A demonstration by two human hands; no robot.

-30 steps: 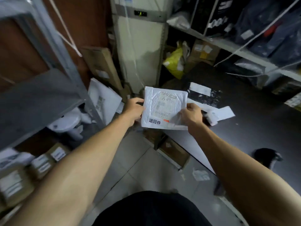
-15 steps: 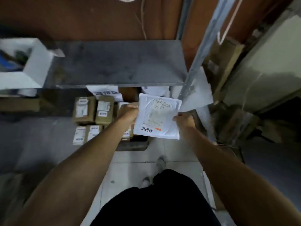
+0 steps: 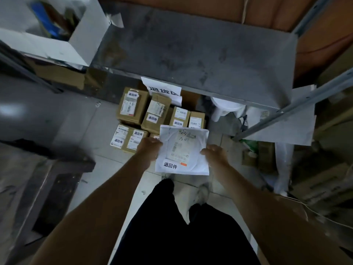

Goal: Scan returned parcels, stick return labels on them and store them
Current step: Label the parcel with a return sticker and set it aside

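Note:
A flat white parcel envelope (image 3: 182, 150) carries a shipping label, handwriting and a white return sticker at its lower left. My left hand (image 3: 150, 148) grips its left edge and my right hand (image 3: 214, 153) grips its right edge. I hold it in the air above a pile of brown cardboard parcels (image 3: 145, 115) on the floor, several of them bearing the same white return sticker. A white paper sign (image 3: 162, 88) hangs from the shelf edge over the pile.
A grey metal shelf (image 3: 200, 54) spans the view above the pile, with a white open box (image 3: 47, 29) on its left end. A slanted metal upright (image 3: 298, 106) and cardboard clutter stand at right. A dark low table (image 3: 44, 169) sits at left.
I have turned from the dark table toward the shelf and stepped closer. The envelope stays in both hands and now hangs over the floor pile of labelled boxes.

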